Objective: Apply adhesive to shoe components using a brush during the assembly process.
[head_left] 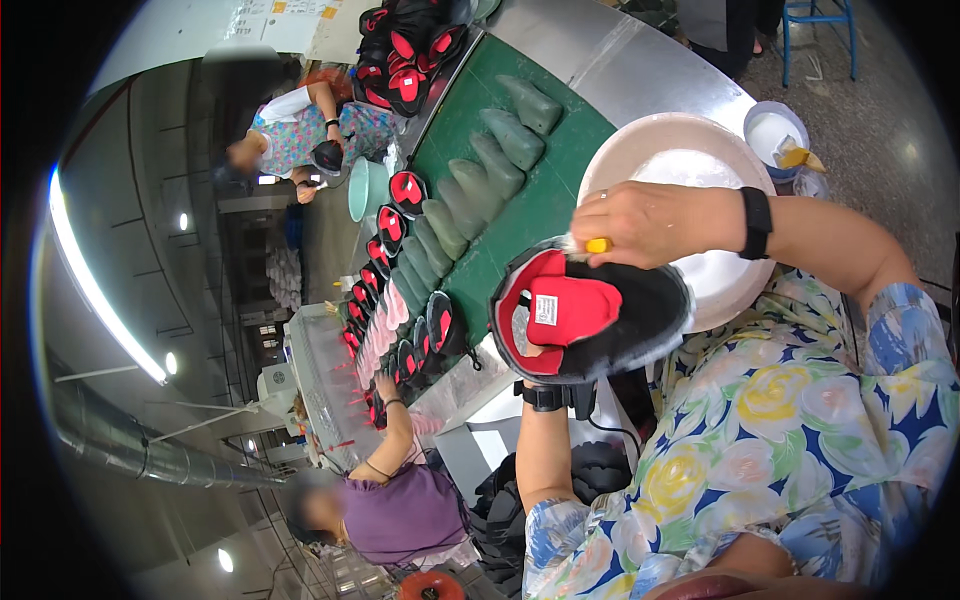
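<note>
My left hand (534,350), a dark strap round its wrist, holds up a black shoe upper (655,305) with a red lining and a white label. Most of its fingers are hidden by the upper. My right hand (645,222), with a black band at the wrist, is closed round a small brush (598,245) with a yellow handle. The pale bristles touch or nearly touch the upper's far edge. Behind the right hand and the upper stands a wide beige basin (612,150) holding white liquid.
A green conveyor belt (450,130) carries several grey-green foot-shaped forms (515,138) and black-and-red uppers (408,190). A small bucket (750,125) stands beyond the basin. Two co-workers (400,510) (280,130) are along the line. Black pieces (500,520) lie beside my left arm.
</note>
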`<state>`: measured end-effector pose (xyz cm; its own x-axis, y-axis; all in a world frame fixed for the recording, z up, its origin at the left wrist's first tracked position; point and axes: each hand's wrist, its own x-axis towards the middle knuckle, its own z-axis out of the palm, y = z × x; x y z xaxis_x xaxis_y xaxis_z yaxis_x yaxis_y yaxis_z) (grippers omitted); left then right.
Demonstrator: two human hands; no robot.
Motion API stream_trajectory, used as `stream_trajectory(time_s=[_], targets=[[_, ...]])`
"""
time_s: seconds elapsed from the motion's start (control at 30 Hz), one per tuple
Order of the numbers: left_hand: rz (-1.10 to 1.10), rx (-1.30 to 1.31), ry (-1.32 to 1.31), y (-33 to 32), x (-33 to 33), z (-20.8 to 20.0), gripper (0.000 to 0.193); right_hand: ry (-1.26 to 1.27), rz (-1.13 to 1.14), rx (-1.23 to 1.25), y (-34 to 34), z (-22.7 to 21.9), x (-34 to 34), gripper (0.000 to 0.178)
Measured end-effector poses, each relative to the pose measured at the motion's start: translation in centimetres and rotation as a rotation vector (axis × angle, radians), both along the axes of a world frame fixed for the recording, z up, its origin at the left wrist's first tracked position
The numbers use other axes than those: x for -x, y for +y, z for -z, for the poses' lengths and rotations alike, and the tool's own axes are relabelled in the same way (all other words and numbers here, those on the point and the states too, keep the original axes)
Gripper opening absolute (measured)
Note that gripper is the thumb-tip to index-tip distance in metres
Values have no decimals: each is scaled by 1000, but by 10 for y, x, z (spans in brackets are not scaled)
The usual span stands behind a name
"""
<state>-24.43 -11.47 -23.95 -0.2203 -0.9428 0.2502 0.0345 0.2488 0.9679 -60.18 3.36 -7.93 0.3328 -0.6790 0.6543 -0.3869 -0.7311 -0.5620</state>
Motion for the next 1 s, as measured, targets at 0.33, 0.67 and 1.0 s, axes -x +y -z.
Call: stream_trajectory(time_s=[0.33, 0.67, 1.0], targets=[[-9, -153, 19, 17, -16, 24, 41, -168, 84, -19, 8, -3, 5, 23], [-113, -294, 77, 39, -53, 45, 40, -368, -58, -289, 43, -18, -34, 21], [-233, -354, 214, 22, -89, 51, 39, -150, 176, -342, -4, 9, -14, 17]])
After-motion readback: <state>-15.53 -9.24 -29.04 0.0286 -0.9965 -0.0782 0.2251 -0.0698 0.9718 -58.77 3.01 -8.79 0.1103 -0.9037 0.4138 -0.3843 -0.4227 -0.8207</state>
